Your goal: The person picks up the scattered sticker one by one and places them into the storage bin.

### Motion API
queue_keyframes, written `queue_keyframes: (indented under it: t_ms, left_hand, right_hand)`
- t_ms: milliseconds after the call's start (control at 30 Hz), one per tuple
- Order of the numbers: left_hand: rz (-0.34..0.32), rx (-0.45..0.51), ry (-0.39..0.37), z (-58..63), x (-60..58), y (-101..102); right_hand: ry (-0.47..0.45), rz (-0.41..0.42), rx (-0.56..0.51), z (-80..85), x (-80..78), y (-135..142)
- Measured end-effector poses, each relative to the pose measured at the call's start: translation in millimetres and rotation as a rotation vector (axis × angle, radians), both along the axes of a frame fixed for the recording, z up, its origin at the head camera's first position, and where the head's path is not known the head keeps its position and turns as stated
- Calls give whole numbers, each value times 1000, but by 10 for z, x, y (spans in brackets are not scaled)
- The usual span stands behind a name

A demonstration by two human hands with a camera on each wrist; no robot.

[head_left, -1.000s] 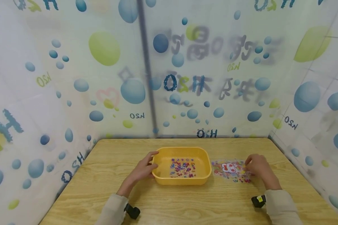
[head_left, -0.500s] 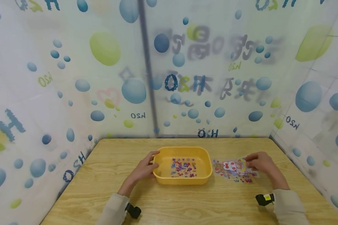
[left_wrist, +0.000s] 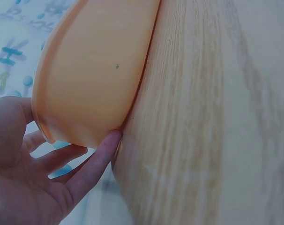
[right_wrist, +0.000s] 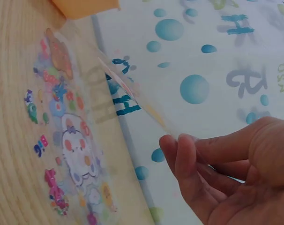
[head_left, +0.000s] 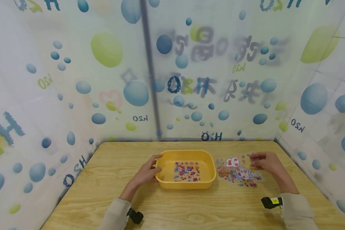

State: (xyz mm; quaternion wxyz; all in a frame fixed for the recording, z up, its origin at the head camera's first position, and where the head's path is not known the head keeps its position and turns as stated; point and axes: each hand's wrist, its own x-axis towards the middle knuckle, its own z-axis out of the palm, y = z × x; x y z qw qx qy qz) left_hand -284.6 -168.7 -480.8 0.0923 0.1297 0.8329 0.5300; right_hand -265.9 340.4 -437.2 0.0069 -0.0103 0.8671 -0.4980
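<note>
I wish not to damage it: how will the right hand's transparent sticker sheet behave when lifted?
The transparent sticker sheet is probably light, as its edge looks thin. It may be mildly stiff, extending nearly straight from the right hand.

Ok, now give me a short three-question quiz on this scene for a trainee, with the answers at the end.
1. True or false: only the left hand touches the yellow basin.
2. What does the right hand pinch? A, the yellow basin; B, a clear printed sheet; C, nothing.
3. Fill in: the small colourful pieces near the left hand lie ____ the yellow basin.

Key: 1, true. 2, B. 3, inside.
</note>
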Motion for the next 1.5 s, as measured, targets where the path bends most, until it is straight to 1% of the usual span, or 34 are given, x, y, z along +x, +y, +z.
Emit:
queue_keyframes:
  t_ms: [167, 400, 633, 900, 1133, 1300, 1500]
  left_hand:
    - [3, -3, 5, 7, 13, -1]
    - [12, 1, 9, 12, 23, -2]
    - [11, 12, 10, 22, 22, 9]
    - [26, 4, 9, 20, 19, 13]
    - [38, -16, -2, 10, 8, 19]
    - [36, -21, -2, 3, 3, 22]
    - [31, -19, 2, 10, 11, 22]
  right_hand:
    - [36, -12, -36, 81, 52, -15]
    - [89, -34, 1, 125, 77, -21]
    - [94, -47, 27, 146, 90, -16]
    - [128, -46, 23, 155, 86, -23]
    - [138, -59, 22, 206, 93, -57]
    - [140, -58, 21, 226, 109, -76]
    - [165, -73, 32, 263, 132, -90]
